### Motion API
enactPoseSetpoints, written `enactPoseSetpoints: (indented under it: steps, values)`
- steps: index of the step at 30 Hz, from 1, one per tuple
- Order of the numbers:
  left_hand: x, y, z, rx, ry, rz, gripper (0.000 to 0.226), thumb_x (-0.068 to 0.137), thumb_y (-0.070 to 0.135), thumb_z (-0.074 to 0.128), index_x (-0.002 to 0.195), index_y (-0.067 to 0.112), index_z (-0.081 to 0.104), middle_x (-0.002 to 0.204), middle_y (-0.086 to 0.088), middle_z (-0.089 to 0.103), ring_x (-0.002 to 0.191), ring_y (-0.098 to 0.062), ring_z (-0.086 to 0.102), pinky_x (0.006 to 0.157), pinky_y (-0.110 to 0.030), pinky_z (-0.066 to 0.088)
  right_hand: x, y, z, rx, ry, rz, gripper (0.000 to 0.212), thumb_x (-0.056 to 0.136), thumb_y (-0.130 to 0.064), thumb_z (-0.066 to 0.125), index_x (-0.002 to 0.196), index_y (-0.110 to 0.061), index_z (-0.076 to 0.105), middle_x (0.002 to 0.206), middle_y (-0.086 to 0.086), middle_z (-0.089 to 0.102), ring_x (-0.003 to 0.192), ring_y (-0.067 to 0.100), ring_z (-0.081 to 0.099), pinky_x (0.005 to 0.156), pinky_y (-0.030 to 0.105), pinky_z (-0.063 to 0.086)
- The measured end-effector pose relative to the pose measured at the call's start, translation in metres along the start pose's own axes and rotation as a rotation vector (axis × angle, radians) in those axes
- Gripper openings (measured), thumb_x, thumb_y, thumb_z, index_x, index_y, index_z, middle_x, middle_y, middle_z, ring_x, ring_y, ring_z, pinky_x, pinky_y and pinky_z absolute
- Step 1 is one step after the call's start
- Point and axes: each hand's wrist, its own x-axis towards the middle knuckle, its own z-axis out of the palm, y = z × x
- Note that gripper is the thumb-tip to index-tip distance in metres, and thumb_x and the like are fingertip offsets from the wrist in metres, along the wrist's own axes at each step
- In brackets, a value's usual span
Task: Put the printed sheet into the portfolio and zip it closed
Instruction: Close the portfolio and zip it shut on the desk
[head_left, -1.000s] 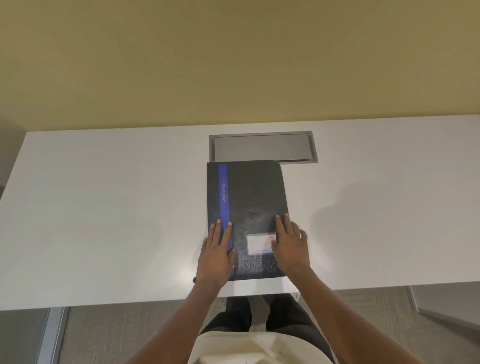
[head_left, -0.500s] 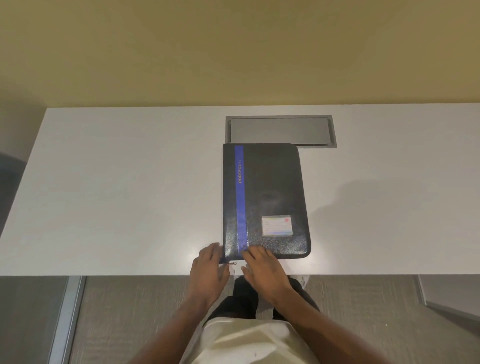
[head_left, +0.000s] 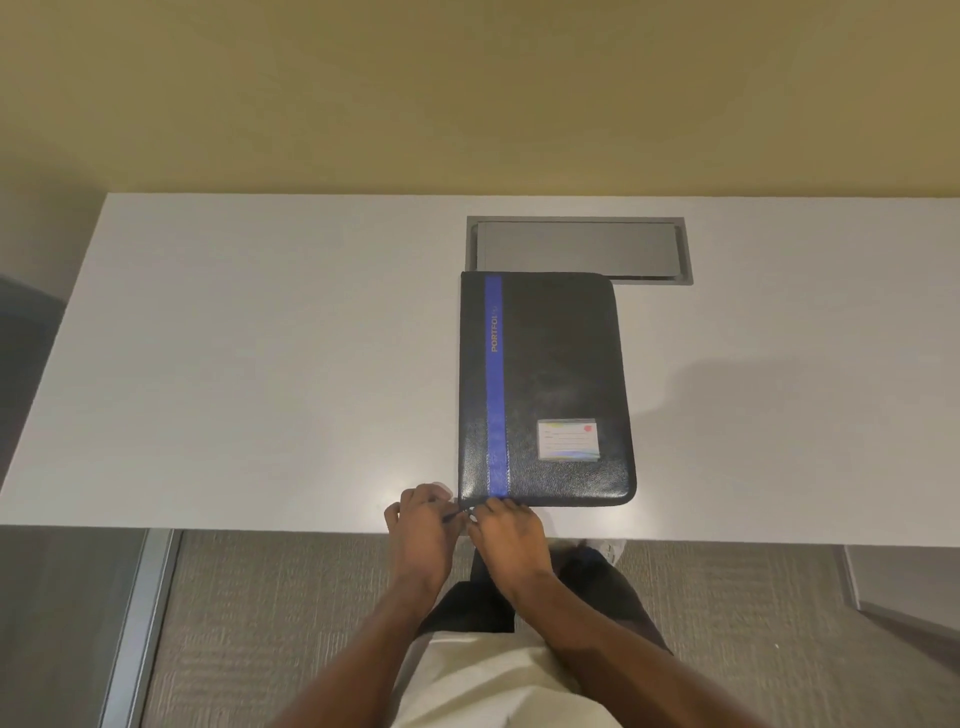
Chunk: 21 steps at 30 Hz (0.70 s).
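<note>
The portfolio (head_left: 550, 384) lies shut and flat on the surface (head_left: 260, 364); the printed sheet is out of sight, presumably inside. Both grips meet at the portfolio's near-left corner: the left grip (head_left: 423, 525) pinches a thin dark zip tab (head_left: 453, 516), the right grip (head_left: 506, 530) curls onto the near edge, holding what I cannot tell. Best to anchor that corner with one grip and draw the pull steadily along the portfolio's edge, slowing at its rounded corners.

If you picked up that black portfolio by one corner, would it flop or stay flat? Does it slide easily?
Probably stays fairly flat: the portfolio shows straight edges and an unbent cover, suggesting stiff boards. It likely slides easily, since the table looks smooth and glossy. Lying flat, it should not tip.
</note>
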Motion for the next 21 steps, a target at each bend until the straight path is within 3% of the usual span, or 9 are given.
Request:
enactPoseSetpoints:
  steps: [4, 9, 14, 18, 21]
  values:
    - [0.0, -0.005, -0.001, -0.132, 0.001, -0.03, 0.007, 0.092, 0.024, 0.077, 0.094, 0.028, 0.083, 0.11, 0.017, 0.063, 0.111, -0.012, 0.051, 0.085, -0.022, 0.02, 0.0, -0.008, 0.0, 0.106, -0.032, 0.097, 0.015, 0.076, -0.03, 0.083, 0.068, -0.021, 0.073, 0.07, -0.003, 0.072, 0.069, 0.018, 0.071, 0.066, 0.029, 0.058]
    - [0.001, -0.007, -0.009, -0.06, -0.014, 0.035, 0.008, 0.092, 0.027, 0.076, 0.09, 0.031, 0.083, 0.106, 0.019, 0.064, 0.106, -0.01, 0.051, 0.087, -0.027, 0.026, -0.001, -0.011, 0.002, 0.286, 0.01, 0.248, 0.022, 0.095, -0.037, 0.059, 0.09, -0.017, 0.067, 0.093, 0.004, 0.071, 0.085, 0.026, 0.069, 0.079, 0.038, 0.053]
    - [0.003, -0.002, -0.015, 0.163, -0.066, 0.089, 0.019, 0.099, 0.034, 0.06, 0.104, 0.032, 0.078, 0.111, 0.017, 0.065, 0.112, -0.011, 0.051, 0.096, -0.027, 0.032, 0.002, -0.015, -0.001, 0.278, -0.031, 0.323, 0.025, 0.096, -0.039, 0.055, 0.103, -0.016, 0.066, 0.102, 0.004, 0.071, 0.089, 0.026, 0.072, 0.078, 0.038, 0.055]
    - [0.007, -0.002, -0.019, 0.219, -0.086, 0.06, 0.025, 0.103, 0.041, 0.052, 0.111, 0.034, 0.075, 0.116, 0.018, 0.063, 0.117, -0.009, 0.049, 0.101, -0.026, 0.032, 0.006, -0.011, -0.009, 0.163, -0.05, 0.33, 0.018, 0.085, -0.027, 0.069, 0.096, -0.013, 0.073, 0.087, 0.006, 0.075, 0.073, 0.027, 0.075, 0.063, 0.035, 0.057]
    - [0.009, -0.004, -0.019, 0.211, -0.069, 0.084, 0.024, 0.103, 0.039, 0.055, 0.11, 0.034, 0.077, 0.114, 0.017, 0.065, 0.114, -0.011, 0.052, 0.099, -0.028, 0.034, 0.003, 0.004, -0.009, 0.119, -0.111, 0.359, 0.023, 0.091, -0.019, 0.055, 0.108, -0.014, 0.07, 0.099, 0.005, 0.074, 0.087, 0.027, 0.074, 0.073, 0.037, 0.058]
